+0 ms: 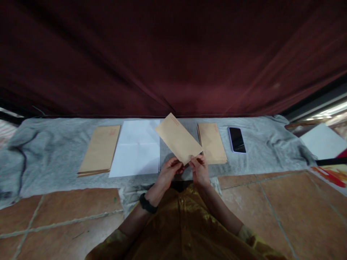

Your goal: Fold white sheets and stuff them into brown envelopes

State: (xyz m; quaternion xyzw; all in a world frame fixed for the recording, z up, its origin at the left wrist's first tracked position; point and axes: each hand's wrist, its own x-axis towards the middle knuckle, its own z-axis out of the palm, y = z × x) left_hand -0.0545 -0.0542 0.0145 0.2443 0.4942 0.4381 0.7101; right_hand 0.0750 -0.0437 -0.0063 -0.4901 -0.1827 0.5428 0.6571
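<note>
A brown paper envelope [179, 139] with small red print near its far corner is held tilted in front of me. My right hand [199, 169] pinches its near right end between thumb and fingers. At the near corner, my left hand [170, 172] has its fingers closed on the envelope's edge; the fingertips are partly hidden. Right behind my right hand lies a stack of brown envelopes [214, 144]. To the left are white paper sheets [138, 148], and beyond them another stack of brown envelopes [101, 150].
A grey cloth [260, 144] covers the long surface under these things. On its right side lies a phone [237, 140] with a dark screen. A dark red curtain [173, 61] hangs along the far edge. Tiled floor [257, 202] shows on the near side.
</note>
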